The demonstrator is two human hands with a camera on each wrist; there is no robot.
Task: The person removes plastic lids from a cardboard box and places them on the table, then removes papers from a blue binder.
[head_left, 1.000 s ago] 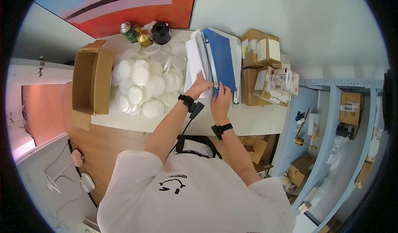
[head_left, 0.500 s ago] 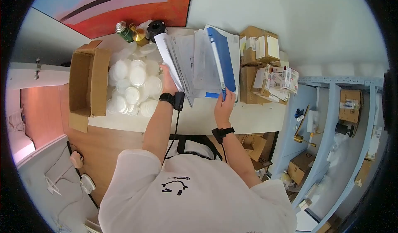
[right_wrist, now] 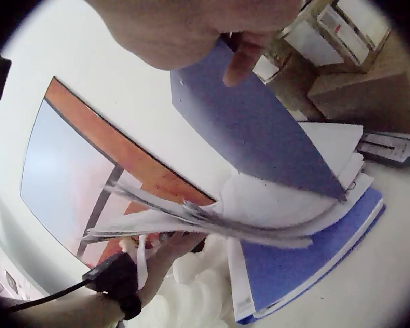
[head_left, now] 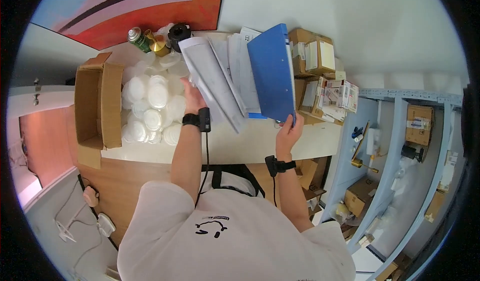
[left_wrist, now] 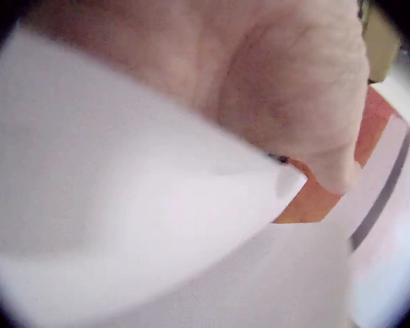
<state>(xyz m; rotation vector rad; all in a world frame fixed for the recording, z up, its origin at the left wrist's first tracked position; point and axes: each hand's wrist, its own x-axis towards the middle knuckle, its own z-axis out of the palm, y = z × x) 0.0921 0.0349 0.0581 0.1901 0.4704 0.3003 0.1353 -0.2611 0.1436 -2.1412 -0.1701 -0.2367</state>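
A blue folder cover (head_left: 272, 73) stands tilted up at the middle of the table, its lower edge pinched by my right hand (head_left: 290, 137). In the right wrist view the right hand (right_wrist: 212, 31) holds that cover (right_wrist: 249, 130) above another blue cover (right_wrist: 294, 263) lying flat, with papers between them. My left hand (head_left: 194, 97) holds a bundle of white papers (head_left: 212, 81) at its left edge, beside white round lids (head_left: 158, 93). In the left wrist view a white sheet (left_wrist: 116, 184) hides the fingers of the left hand (left_wrist: 260, 75).
An open cardboard box (head_left: 112, 106) stands at the table's left end. Behind the lids are a spray can (head_left: 137, 38), a golden bottle (head_left: 159, 46) and a black roll (head_left: 178, 35). Small cartons (head_left: 320, 56) are stacked right of the folder, near blue shelving (head_left: 390, 146).
The left hand has moved left with the papers, fanning them away from the folder. The right hand has moved right and down, and the blue cover has swung up and tilted.
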